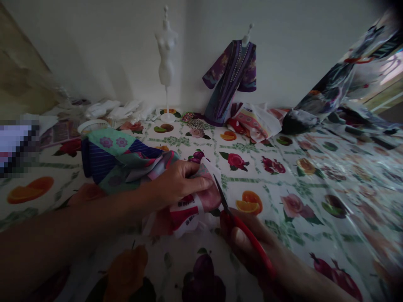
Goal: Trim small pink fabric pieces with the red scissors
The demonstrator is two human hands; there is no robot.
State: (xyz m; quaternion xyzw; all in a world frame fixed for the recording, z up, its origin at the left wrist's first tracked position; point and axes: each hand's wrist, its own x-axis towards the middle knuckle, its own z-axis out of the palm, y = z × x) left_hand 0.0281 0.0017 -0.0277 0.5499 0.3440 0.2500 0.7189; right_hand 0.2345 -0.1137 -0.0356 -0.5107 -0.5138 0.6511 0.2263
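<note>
My left hand [179, 184] pinches a piece of thin fabric [209, 197], pink and white with red patches and dark lettering. My right hand [242, 235] is wrapped around red-handled scissors [255, 245]. Their dark blades [222, 193] point up and away from me, lying along the right edge of the fabric; whether they are parted I cannot tell. Under and behind my left hand lies a patchwork cloth [116, 157] in green with purple flowers and striped blue. My left fingers hide part of the pinched fabric.
A bare white mini mannequin [166, 54] stands against the wall. Beside it, another wears a purple robe [231, 84]. Crumpled printed fabric [256, 119] lies near its base. Plastic-wrapped items [333, 92] lean at right. A fruit-patterned tablecloth [242, 176] covers the table.
</note>
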